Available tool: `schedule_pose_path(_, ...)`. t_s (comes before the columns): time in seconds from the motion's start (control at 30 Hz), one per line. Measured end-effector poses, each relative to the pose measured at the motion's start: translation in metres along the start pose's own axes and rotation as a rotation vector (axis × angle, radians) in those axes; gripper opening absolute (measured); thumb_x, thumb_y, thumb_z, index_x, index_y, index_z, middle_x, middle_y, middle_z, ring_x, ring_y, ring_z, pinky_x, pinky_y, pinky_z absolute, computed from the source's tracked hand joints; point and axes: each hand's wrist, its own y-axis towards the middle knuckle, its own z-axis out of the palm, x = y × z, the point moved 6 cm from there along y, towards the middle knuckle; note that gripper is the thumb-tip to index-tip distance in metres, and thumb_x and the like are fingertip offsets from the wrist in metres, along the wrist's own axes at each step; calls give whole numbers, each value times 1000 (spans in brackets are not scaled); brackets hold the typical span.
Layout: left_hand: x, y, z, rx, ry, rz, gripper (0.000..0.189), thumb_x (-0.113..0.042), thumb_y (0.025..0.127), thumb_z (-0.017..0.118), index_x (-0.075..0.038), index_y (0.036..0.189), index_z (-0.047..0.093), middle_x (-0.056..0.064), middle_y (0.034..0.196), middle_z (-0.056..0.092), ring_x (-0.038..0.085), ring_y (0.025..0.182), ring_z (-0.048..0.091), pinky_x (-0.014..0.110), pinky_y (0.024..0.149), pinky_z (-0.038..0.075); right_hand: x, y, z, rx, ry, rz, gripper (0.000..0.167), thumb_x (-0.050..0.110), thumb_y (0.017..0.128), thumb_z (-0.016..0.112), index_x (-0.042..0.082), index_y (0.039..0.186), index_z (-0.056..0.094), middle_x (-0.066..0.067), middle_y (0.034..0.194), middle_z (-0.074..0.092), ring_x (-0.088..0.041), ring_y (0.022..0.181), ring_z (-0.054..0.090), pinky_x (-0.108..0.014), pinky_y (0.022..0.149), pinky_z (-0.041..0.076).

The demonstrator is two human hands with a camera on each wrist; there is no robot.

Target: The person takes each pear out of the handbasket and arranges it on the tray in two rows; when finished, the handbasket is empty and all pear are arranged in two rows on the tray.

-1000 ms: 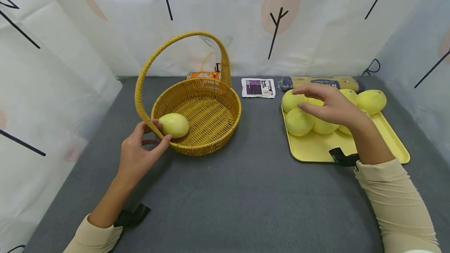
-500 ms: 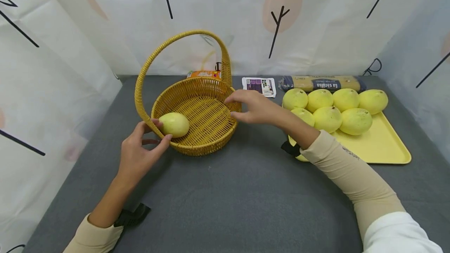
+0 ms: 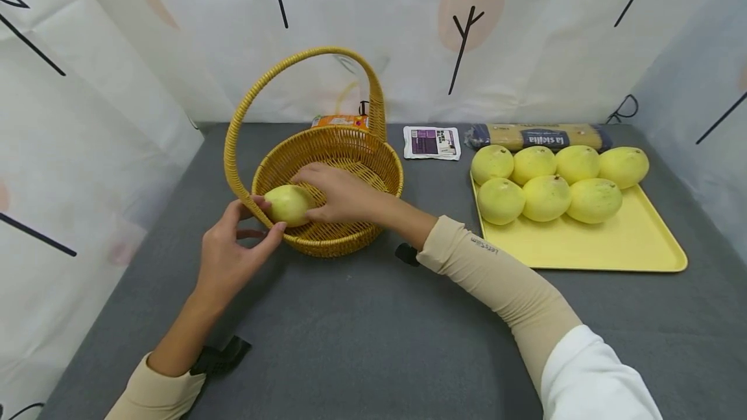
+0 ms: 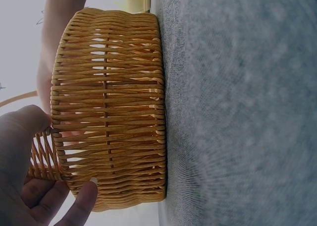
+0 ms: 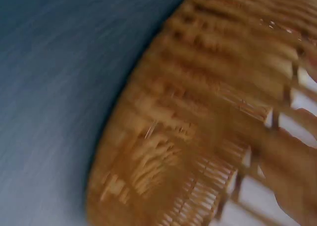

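Note:
A pale yellow melon (image 3: 287, 205) lies inside the round wicker basket (image 3: 327, 248), against its left wall. My left hand (image 3: 230, 258) holds the basket where the tall handle (image 3: 230, 148) joins the rim. Thumb and fingers straddle that joint in the left wrist view, close to the woven wall (image 4: 109, 112). Reaching over the right rim, my right hand (image 3: 341, 196) has its thumb and fingers around the melon's right side. The right wrist view is blurred; the basket weave (image 5: 188, 97) covers most of it and partly hides the hand.
Several more melons (image 3: 545, 198) stand in two rows on a yellow tray (image 3: 618, 251) at right. Behind it lies a pasta packet (image 3: 543, 137). A white and purple sachet (image 3: 432, 143) and an orange packet (image 3: 341, 121) lie at the back by the curtain.
My right hand has swept left from above the tray, across the table and into the basket, reaching the melon there. The left hand keeps its hold on the basket.

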Motion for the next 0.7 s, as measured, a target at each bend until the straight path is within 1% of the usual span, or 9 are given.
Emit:
schedule_pose_path(0.07, 0, 0, 1, 2, -2, 0, 42, -4, 81, 81, 2, 118, 61, 6, 116, 67, 25, 100, 68, 13, 69, 55, 3, 8, 9, 17, -12, 4, 64, 27, 92, 76, 9, 147, 48, -8, 147, 48, -19, 127, 50, -29, 98, 47)
schedule_pose_path(0.13, -1, 0, 1, 2, -4, 0, 42, -4, 81, 81, 2, 118, 61, 6, 115, 67, 25, 100, 68, 14, 68, 56, 5, 13, 14, 32, -26, 9, 68, 29, 92, 75, 11, 151, 44, -10, 147, 47, -20, 123, 52, -30, 93, 49)
schedule_pose_path(0.23, 0, 0, 2, 4, -7, -2, 42, -5, 82, 81, 2, 118, 61, 6, 116, 67, 25, 100, 68, 15, 68, 56, 4, 16, 19, 54, -46, 25, 70, 31, 93, 75, 13, 152, 42, -12, 142, 49, -20, 114, 55, -30, 87, 51)
schedule_pose_path(0.33, 0, 0, 2, 7, -2, -7, 42, -6, 83, 81, 1, 119, 61, 4, 117, 67, 26, 100, 68, 14, 69, 56, -3, 13, 16, 53, -30, 68, 71, 32, 91, 77, 13, 151, 43, -11, 138, 48, -19, 110, 56, -30, 86, 51)
schedule_pose_path(0.43, 0, 0, 1, 5, 7, -11, 42, -7, 82, 81, 0, 119, 61, 3, 117, 67, 25, 100, 68, 14, 68, 56, -13, 10, 12, 46, 51, 116, 69, 27, 89, 79, 12, 147, 45, -9, 134, 51, -18, 108, 55, -30, 85, 52)
schedule_pose_path(0.57, -1, 0, 0, 5, 11, -12, 42, -7, 82, 82, 0, 117, 61, 3, 116, 67, 25, 99, 68, 15, 68, 56, -22, 6, 11, 46, 211, 143, 65, 19, 88, 78, 10, 142, 43, -8, 129, 55, -18, 104, 57, -30, 81, 52)
schedule_pose_path(0.63, -2, 0, -1, 7, 10, -10, 42, -7, 82, 81, 0, 118, 61, 3, 117, 66, 25, 99, 68, 16, 68, 56, -24, 6, 11, 53, 257, 145, 64, 16, 88, 77, 10, 142, 42, -8, 128, 55, -18, 101, 58, -29, 79, 53)
schedule_pose_path(0.7, -2, 0, 0, 6, 9, -7, 42, -7, 82, 81, 0, 118, 61, 3, 117, 66, 26, 99, 68, 16, 68, 56, -24, 6, 12, 61, 273, 141, 64, 17, 89, 76, 11, 142, 40, -9, 127, 55, -19, 99, 59, -29, 78, 53)
